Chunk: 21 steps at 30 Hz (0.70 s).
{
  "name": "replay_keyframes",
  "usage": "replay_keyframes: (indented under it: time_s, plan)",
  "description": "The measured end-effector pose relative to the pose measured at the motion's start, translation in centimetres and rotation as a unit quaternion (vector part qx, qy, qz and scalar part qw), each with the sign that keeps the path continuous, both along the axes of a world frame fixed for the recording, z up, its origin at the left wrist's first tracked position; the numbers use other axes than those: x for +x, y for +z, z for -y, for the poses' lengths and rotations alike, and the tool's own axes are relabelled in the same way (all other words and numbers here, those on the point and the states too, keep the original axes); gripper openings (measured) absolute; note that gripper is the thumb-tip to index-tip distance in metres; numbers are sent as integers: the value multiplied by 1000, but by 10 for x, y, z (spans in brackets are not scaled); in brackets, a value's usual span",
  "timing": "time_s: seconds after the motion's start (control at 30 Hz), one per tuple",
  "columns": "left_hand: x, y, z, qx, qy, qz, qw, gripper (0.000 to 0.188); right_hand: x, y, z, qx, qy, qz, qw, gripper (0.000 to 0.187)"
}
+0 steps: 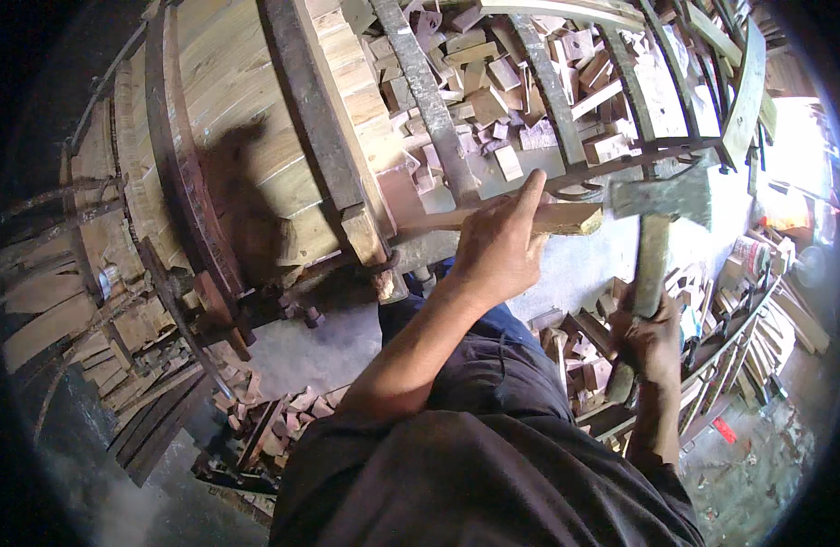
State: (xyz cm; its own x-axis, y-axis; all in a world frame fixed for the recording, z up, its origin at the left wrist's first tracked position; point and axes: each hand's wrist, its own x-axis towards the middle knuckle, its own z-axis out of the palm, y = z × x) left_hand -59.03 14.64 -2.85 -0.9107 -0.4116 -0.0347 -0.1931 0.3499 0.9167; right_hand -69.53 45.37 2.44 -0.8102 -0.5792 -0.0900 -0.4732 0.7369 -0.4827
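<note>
Your left hand (497, 251) half-closed on wood strip (573, 218); right hand (653, 342) clenched round hatchet (653, 251), three o'clock. Mis-aimed swing could strike your left hand.

Your hatchet head (671, 198), 2 o'clock: dull grey. Its handle (653, 255), 3 o'clock: tan-brown, darker smudges. Your wood strip (566, 219), 2 o'clock: mid-brown, paler yellowish end. Board panel (224, 82) at 10 to 11: pale yellow-tan, striped by seams. Thick bar (301, 91), 11: dark brown. Offcuts (486, 105), 12 to 1: cream, pinkish tan. Your shirt (438, 483), 6: near-black, plain. Your trousers (508, 326), 4: dark blue. Small scrap (725, 430), 4, farther out: bright red. Floor (315, 356), 8: grey.
</note>
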Motion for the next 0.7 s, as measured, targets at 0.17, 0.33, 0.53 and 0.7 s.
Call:
replay_keyframes:
  time_s: [0.17, 0.33, 0.53, 0.7]
  plan:
    - [8, -8, -2, 17, 11, -49, 999, 75, -67, 68, 8, -303, -308, 253, 865, 13]
    - [13, -17, -7, 45, 45, -77, 995, 76, -40, 64, 15, -362, -335, 190, 849, 17]
    - [49, -25, 2, 43, 60, -56, 996, 70, 35, 36, 63, -165, -178, 408, 880, 29]
    - [67, -14, 6, 42, 95, -54, 993, 68, -38, 10, 30, -309, -323, 428, 785, 12]
